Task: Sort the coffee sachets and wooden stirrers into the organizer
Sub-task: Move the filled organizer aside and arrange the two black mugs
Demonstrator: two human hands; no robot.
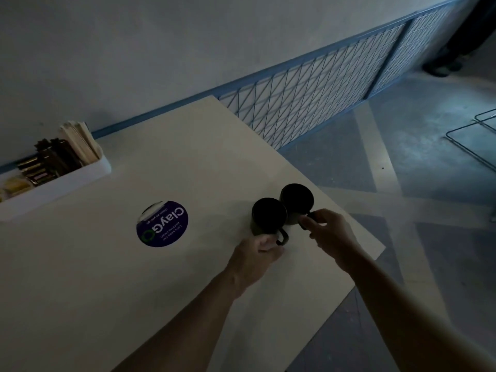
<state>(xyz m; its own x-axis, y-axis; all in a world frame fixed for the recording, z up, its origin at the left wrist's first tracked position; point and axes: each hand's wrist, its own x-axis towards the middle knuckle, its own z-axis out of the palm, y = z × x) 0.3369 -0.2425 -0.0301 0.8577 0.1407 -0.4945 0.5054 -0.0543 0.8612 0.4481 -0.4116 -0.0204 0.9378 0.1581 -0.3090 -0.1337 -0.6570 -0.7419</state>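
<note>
Your left hand had its fingers curled shut around the handle of the nearer black mug, and your right hand pinched the handle of the second mug, the two mugs touching on the pale surface. Far off to the left of your fingers, the white organizer stood at the surface's back edge, holding dark coffee sachets and upright wooden stirrers. A round purple sticker lay between it and your left fingers.
</note>
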